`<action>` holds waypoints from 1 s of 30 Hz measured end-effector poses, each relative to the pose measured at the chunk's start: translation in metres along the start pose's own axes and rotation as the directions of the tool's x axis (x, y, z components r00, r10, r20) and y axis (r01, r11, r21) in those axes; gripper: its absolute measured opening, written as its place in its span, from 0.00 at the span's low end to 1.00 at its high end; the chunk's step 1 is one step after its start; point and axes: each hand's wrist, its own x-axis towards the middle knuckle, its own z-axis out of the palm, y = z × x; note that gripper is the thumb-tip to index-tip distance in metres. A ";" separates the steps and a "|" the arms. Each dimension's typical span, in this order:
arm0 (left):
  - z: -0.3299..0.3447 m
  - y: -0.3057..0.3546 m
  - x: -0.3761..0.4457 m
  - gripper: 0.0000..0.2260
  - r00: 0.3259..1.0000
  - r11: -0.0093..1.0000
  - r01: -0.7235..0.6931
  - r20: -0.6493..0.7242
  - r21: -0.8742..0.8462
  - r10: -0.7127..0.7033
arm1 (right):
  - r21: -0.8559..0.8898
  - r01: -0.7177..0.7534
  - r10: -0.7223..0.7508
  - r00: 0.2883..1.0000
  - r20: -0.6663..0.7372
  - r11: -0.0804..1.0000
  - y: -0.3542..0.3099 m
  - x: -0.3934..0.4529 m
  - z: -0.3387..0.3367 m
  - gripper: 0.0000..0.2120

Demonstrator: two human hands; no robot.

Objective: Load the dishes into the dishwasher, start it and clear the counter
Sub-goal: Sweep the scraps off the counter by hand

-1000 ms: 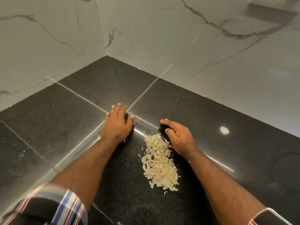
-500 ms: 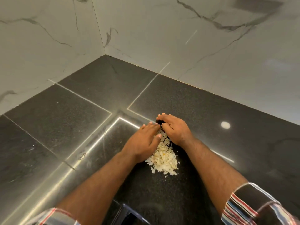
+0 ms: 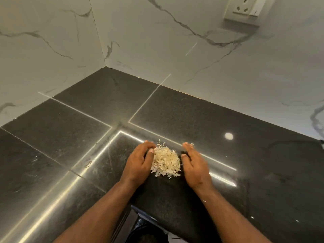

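Observation:
A small heap of pale peel scraps (image 3: 165, 162) lies on the black granite counter (image 3: 73, 137), a little way in from its inner corner edge. My left hand (image 3: 139, 162) stands on its edge against the heap's left side, fingers curved round it. My right hand (image 3: 193, 163) stands the same way against the right side, thumb near the scraps. Both hands cup the heap between them and neither one grips it.
White marble-look walls (image 3: 157, 41) meet in a corner behind the counter. A white wall socket (image 3: 243, 9) sits at the top right. A few stray scraps (image 3: 296, 220) lie on the counter near my right forearm. Below the counter's inner edge is a dark opening (image 3: 149, 232).
The scraps were a long loose streak and are now a tight round heap. My left hand swept in from the left, and both hands now flank the heap.

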 end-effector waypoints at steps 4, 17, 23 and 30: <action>0.007 0.003 0.012 0.19 0.985 0.988 0.028 0.165 0.150 -0.053 | -0.260 -0.155 0.136 0.987 -0.091 0.953 0.023 -0.007 -0.010 0.25; -0.002 0.011 0.009 0.15 0.989 0.992 0.122 -0.082 -0.036 -0.124 | -0.202 0.100 -0.072 0.987 0.141 0.974 -0.024 0.055 0.028 0.25; -0.001 0.000 0.011 0.16 0.995 0.994 0.074 -0.068 0.078 -0.068 | -0.279 0.357 -0.229 0.887 0.402 0.891 -0.031 0.068 0.045 0.26; 0.010 -0.007 0.009 0.29 0.991 0.973 0.032 0.116 0.231 -0.060 | -0.062 0.374 -0.322 0.863 0.389 0.926 -0.037 0.009 0.036 0.24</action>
